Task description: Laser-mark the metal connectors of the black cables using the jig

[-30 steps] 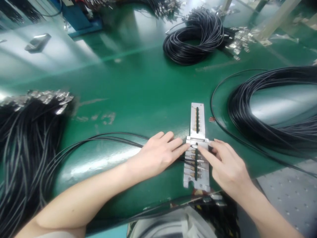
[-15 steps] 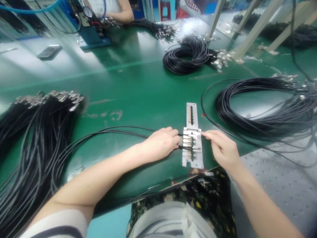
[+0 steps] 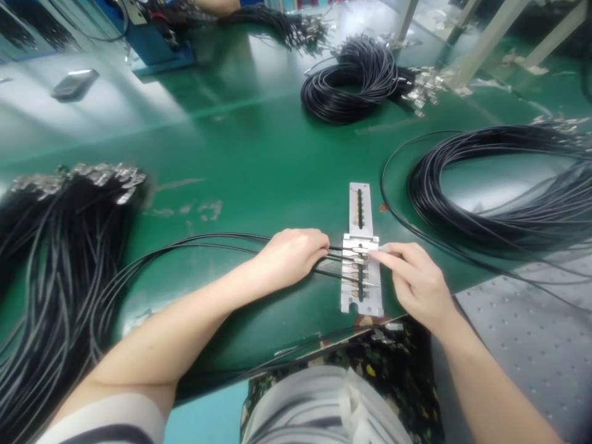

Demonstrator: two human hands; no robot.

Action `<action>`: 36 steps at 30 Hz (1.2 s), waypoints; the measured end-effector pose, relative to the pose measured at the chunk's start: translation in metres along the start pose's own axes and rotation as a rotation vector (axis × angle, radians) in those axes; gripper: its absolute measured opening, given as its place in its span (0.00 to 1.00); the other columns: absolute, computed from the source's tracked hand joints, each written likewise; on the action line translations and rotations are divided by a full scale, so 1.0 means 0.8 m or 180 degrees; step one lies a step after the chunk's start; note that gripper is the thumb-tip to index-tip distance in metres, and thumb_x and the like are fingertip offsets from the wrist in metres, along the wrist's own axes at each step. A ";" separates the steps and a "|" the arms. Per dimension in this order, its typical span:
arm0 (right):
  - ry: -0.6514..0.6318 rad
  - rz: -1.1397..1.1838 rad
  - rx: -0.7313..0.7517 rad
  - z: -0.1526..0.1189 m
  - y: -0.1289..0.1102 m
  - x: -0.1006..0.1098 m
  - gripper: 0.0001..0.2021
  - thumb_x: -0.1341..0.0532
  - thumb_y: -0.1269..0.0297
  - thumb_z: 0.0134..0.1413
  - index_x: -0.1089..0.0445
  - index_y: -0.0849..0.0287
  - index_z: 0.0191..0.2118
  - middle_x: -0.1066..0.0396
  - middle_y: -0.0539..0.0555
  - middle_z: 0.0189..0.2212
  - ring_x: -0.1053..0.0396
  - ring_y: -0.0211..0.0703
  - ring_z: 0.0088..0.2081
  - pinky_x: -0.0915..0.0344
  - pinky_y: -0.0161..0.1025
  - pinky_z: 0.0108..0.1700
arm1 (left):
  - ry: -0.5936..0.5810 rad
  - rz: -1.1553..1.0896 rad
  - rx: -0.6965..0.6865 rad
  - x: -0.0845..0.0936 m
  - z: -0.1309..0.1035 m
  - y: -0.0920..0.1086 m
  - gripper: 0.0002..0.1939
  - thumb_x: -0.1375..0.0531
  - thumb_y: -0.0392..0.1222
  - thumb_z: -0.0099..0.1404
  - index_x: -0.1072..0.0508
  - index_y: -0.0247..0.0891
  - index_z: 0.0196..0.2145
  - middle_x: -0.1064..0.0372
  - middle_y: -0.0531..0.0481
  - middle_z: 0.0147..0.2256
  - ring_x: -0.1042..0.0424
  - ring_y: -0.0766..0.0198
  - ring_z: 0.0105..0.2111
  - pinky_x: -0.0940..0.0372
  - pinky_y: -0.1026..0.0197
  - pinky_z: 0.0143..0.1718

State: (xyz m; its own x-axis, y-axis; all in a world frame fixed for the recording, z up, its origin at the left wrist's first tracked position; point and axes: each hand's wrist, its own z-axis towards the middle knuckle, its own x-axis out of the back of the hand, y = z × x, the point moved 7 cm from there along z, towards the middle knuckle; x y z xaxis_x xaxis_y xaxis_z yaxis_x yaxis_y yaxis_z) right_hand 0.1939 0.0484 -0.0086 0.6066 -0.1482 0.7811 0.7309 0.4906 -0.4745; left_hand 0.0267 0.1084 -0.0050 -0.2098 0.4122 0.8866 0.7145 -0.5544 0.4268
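A slotted metal fixture (image 3: 375, 303) lies on the bench, its narrow hinged flap (image 3: 354, 213) folded away from me. My left hand (image 3: 296, 256) is closed around thin black cables (image 3: 217, 235) just left of the fixture. Some cable ends with metal connectors (image 3: 359, 250) lie across the slots. Another cable (image 3: 330, 272) runs lower over the fixture, its pointed metal end towards the right. My right hand (image 3: 416, 280) reaches in from the right, with thumb and index finger pinched at a cable connector by the fixture's upper right side. The fingertips partly hide that connector.
A large bundle of black cables (image 3: 69, 259) lies at the left. Coiled cables (image 3: 337, 92) sit at the back, and a bigger coil (image 3: 444, 191) lies at the right. A blue press (image 3: 157, 46), a phone-like object (image 3: 74, 84) and another person's arm (image 3: 217, 6) are farther off.
My right fingers have moved slightly left, onto the connector over the fixture. My left hand has shifted a little left, and the lower cable now sits apart from the upper ones. The view has tilted down.
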 end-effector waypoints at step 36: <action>0.0338 0.0030 -0.0031 -0.007 0.004 0.007 0.21 0.53 0.81 0.52 0.29 0.56 0.44 0.34 0.56 0.36 0.36 0.42 0.37 0.36 0.42 0.39 | 0.0458 0.1530 -0.1181 -0.026 -0.030 0.054 0.10 0.53 0.37 0.67 0.33 0.35 0.36 0.35 0.45 0.38 0.41 0.58 0.37 0.46 0.57 0.34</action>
State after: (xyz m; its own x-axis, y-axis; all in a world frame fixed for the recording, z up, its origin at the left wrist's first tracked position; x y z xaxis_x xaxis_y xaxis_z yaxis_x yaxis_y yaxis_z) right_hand 0.2018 0.0448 -0.0078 0.6428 -0.2341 0.7293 0.7277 0.4841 -0.4860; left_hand 0.0459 0.0589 -0.0010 -0.0286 -0.0329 0.9991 0.4773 -0.8786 -0.0152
